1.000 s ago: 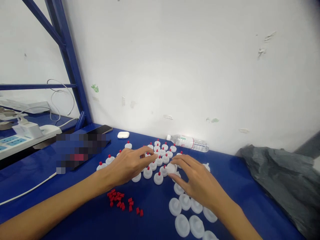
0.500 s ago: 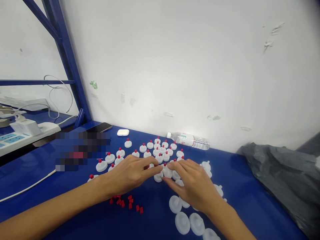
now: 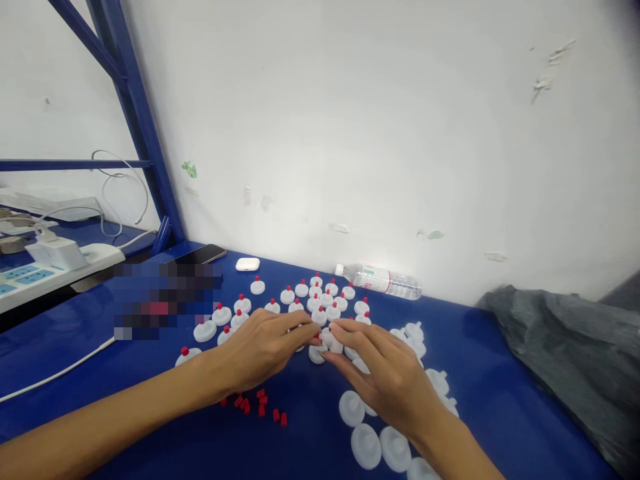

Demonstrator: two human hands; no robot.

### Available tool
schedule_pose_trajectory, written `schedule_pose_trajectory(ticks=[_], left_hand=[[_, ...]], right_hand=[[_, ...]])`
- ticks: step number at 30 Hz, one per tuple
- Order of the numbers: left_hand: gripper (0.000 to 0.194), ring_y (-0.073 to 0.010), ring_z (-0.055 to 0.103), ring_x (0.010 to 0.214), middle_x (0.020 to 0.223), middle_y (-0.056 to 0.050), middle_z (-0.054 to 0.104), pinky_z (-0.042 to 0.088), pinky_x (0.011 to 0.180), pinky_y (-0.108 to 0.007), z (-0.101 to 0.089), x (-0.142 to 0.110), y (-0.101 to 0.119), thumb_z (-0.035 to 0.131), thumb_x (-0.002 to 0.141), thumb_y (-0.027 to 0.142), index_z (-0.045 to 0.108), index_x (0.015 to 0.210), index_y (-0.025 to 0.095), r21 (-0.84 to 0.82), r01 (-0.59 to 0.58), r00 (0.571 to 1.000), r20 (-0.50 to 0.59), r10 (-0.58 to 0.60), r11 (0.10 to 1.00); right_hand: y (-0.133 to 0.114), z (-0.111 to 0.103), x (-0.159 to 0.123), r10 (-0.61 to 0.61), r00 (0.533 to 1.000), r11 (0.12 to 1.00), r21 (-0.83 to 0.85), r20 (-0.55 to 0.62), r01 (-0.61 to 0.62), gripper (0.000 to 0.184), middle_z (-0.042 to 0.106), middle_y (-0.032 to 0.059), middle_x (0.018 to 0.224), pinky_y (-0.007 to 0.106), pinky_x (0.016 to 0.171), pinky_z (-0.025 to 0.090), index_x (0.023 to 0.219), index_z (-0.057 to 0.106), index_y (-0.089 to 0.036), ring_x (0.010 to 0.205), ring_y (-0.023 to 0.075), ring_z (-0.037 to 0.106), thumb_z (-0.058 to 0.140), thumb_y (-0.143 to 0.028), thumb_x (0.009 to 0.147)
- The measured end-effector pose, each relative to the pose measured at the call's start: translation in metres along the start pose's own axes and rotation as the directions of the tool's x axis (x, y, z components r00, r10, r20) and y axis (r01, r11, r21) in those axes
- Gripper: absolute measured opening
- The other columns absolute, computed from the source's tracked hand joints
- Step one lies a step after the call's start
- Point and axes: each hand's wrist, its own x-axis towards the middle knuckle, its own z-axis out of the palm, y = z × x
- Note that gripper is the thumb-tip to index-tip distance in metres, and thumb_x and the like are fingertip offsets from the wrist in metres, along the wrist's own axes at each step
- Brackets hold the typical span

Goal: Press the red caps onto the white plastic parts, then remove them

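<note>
My right hand [image 3: 385, 373] grips a white round plastic cap [image 3: 333, 343] between thumb and fingers, its short nozzle tilted toward the left. At that nozzle my left hand [image 3: 273, 343] pinches a small red cap [image 3: 317, 339], mostly covered by the fingertips. Whether the red cap is seated on the nozzle I cannot tell. Behind both hands stand several white caps with red tips [image 3: 319, 315]. Loose red caps [image 3: 262, 403] lie below my left wrist. White caps without red tips [image 3: 366, 446] lie around and below my right hand.
A clear plastic bottle [image 3: 380, 280] lies along the wall. A white earphone case [image 3: 247, 265] and a phone [image 3: 207, 254] rest at the back left, near a power strip [image 3: 95, 257]. Dark plastic sheeting [image 3: 555, 360] covers the right side of the blue table [image 3: 310, 440].
The white cap in my right hand has tipped toward the left. My left fingertips have closed on the red cap. The view has shifted slightly.
</note>
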Motion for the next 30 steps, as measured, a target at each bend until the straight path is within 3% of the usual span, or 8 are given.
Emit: schedule_pose_trajectory(ticks=[6,13,19,22,25,28,30], left_hand=[[0.022,-0.0102,0.056,0.053,0.073,0.002,0.061,0.034,0.047,-0.026,0.000,0.000,0.005,0.044,0.097,0.001,0.059,0.094,0.017,-0.147,0.081,0.997,0.006,-0.081,0.986],[0.027,-0.0097,0.062,0.060,0.077,0.002,0.066,0.041,0.052,-0.022,-0.002,0.000,0.006,0.044,0.089,-0.003,0.061,0.095,0.017,-0.278,0.131,0.991,0.063,-0.119,0.952],[0.022,-0.0105,0.061,0.059,0.075,0.001,0.065,0.042,0.053,-0.023,-0.003,0.007,0.006,0.047,0.099,0.008,0.065,0.089,0.016,-0.288,0.180,0.979,0.144,-0.143,0.941],[0.021,-0.0130,0.065,0.064,0.080,-0.001,0.069,0.043,0.055,-0.025,-0.004,0.009,0.007,0.049,0.106,0.019,0.069,0.101,0.016,-0.251,0.223,0.966,0.184,-0.179,0.942],[0.024,-0.0151,0.067,0.066,0.084,-0.001,0.071,0.042,0.053,-0.027,-0.004,0.007,0.008,0.045,0.107,0.021,0.067,0.116,0.018,-0.170,0.235,0.958,0.207,-0.199,0.957],[0.027,-0.0158,0.066,0.061,0.084,-0.001,0.070,0.038,0.048,-0.028,-0.001,0.002,0.006,0.043,0.106,0.019,0.065,0.121,0.019,-0.104,0.219,0.959,0.207,-0.194,0.970],[0.028,-0.0163,0.067,0.066,0.092,-0.003,0.070,0.044,0.051,-0.028,0.000,0.001,0.006,0.044,0.104,0.017,0.063,0.124,0.019,-0.118,0.232,0.962,0.176,-0.209,0.966]], right_hand=[[-0.005,0.001,0.004,-0.026,0.995,0.997,0.068,-0.094,0.032,0.020,0.079,0.0098,0.106,0.031,0.080,0.062,0.115,0.064,-0.015,0.091,0.0186,0.077,0.070,-0.016,0.097],[-0.008,0.000,0.002,-0.078,0.993,0.997,0.020,-0.089,0.080,0.021,0.080,0.0110,0.106,0.032,0.080,0.061,0.116,0.066,-0.012,0.093,0.0191,0.077,0.071,-0.015,0.096],[-0.003,0.000,0.002,-0.077,0.997,0.997,-0.023,-0.012,0.077,0.018,0.079,0.0104,0.111,0.032,0.084,0.060,0.116,0.066,-0.012,0.093,0.0188,0.076,0.068,-0.016,0.098],[0.005,-0.006,0.003,-0.074,0.994,0.994,-0.077,0.075,0.079,0.023,0.076,0.0106,0.119,0.036,0.089,0.059,0.123,0.064,-0.013,0.099,0.0208,0.075,0.064,-0.015,0.100],[0.018,-0.015,0.004,-0.011,0.994,0.990,-0.137,0.104,0.026,0.027,0.073,0.0100,0.124,0.037,0.093,0.058,0.129,0.063,-0.016,0.106,0.0221,0.072,0.059,-0.016,0.102],[0.034,-0.023,0.002,0.109,0.990,0.974,-0.208,0.089,-0.088,0.021,0.072,0.0085,0.122,0.038,0.090,0.058,0.121,0.066,-0.020,0.104,0.0230,0.072,0.058,-0.019,0.102],[0.043,-0.025,-0.001,0.181,0.980,0.956,-0.251,0.087,-0.154,0.017,0.073,0.0075,0.119,0.040,0.087,0.058,0.117,0.067,-0.021,0.102,0.0243,0.072,0.059,-0.021,0.101]])
